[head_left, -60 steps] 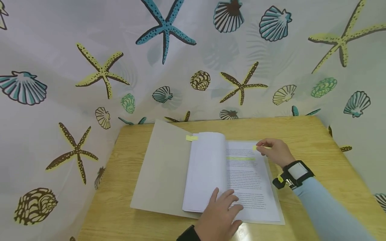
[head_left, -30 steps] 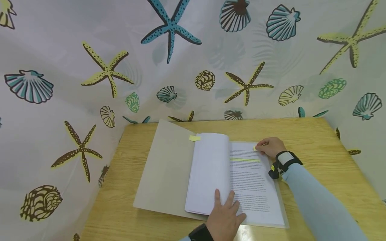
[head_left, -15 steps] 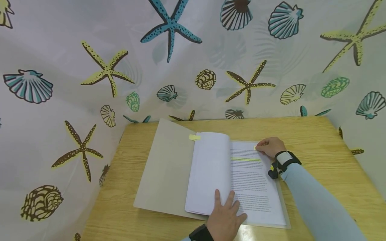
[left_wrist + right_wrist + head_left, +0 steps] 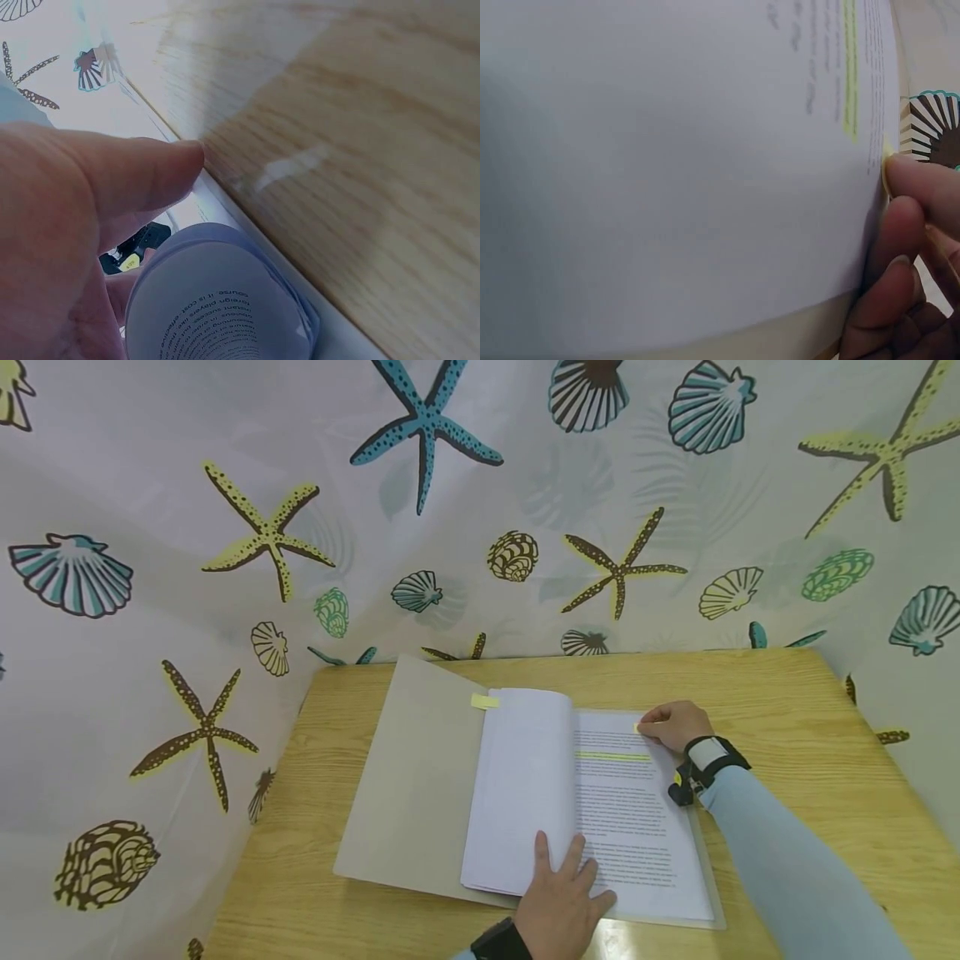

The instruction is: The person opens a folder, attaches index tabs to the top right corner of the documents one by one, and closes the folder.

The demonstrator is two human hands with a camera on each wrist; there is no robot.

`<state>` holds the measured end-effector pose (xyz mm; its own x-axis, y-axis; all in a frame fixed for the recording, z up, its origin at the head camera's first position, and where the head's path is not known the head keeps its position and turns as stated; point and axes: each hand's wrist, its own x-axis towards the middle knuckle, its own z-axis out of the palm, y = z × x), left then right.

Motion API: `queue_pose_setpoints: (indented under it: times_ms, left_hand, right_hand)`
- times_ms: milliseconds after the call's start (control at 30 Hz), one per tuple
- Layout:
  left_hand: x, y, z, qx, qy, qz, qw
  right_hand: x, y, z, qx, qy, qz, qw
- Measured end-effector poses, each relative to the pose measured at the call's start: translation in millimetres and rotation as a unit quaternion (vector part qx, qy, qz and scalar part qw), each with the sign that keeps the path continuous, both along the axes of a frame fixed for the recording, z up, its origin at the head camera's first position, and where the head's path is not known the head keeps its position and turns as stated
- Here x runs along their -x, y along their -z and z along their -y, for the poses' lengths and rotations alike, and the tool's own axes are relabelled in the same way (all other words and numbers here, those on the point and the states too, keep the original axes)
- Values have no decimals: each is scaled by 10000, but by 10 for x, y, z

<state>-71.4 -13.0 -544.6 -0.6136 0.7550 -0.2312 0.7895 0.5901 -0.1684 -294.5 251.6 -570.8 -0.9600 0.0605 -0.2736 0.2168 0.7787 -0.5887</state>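
A folder with a beige cover lies opened out, its turned-over sheets curling to the left. On the right is a printed page with a yellow highlighted line. My left hand rests with spread fingers on the lower part of the sheets, near the fold. At the page's upper right edge, thumb and fingers of my right hand pinch a small yellow sticky tab, mostly hidden by the fingertips. Another yellow sticky tab sticks out from the turned sheets' top left.
The folder lies on a wooden table. Behind and beside it hangs a white cloth printed with shells and starfish. Both wrists carry black straps, and the right one has a small device on it.
Over two seconds, my left hand has gone from half-curled fingers to lying flat on the sheets. My right hand has brought the sticky tab down to the page edge and now stays still there.
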Motion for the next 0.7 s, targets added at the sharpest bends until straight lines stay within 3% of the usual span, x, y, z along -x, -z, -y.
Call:
queue_pose_setpoints:
  times_ms: [700]
  left_hand:
    - [-6,19,-1,-28,-5,-17,10000]
  right_hand:
    - [11,14,-58,160,18,64,9998]
